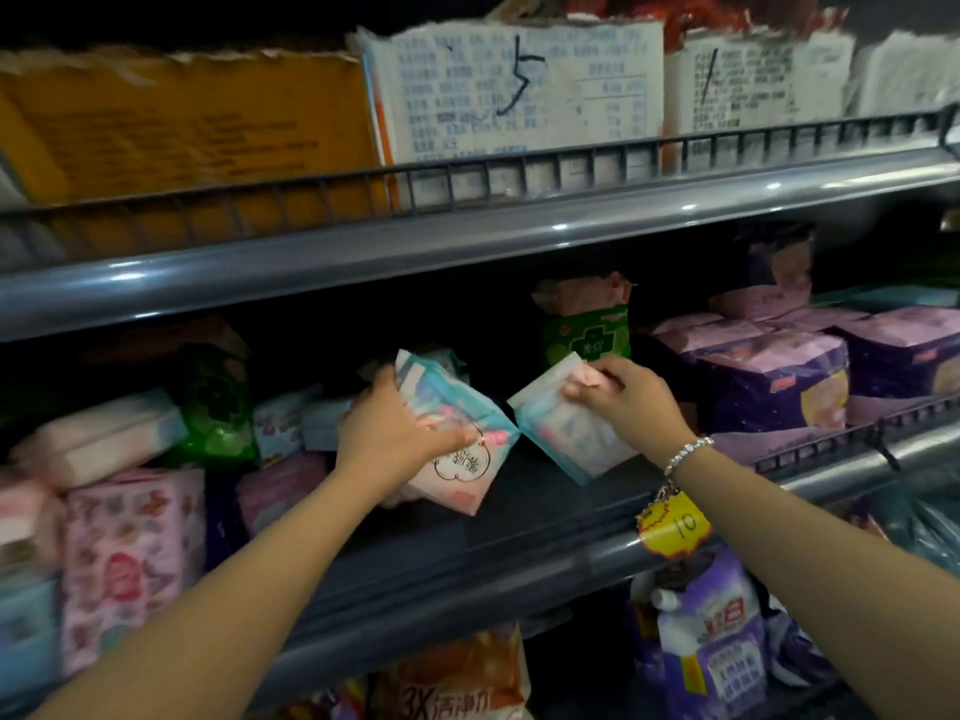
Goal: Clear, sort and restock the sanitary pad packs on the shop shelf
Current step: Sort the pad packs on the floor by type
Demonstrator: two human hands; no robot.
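A handwritten "5" marks the white carton [511,90], "10" the yellow price tag [675,524], "3X" the orange pack [457,683].

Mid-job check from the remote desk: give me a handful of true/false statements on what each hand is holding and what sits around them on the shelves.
1. The left hand grips a pink and teal pack. True.
2. The right hand is empty. False: it pinches the top of a white and teal pack.
3. A green pack stands behind the right hand. True.
4. The yellow price tag reads 5. False: it reads 10.
5. Purple packs are stacked to the left of both hands. False: they sit on the right.
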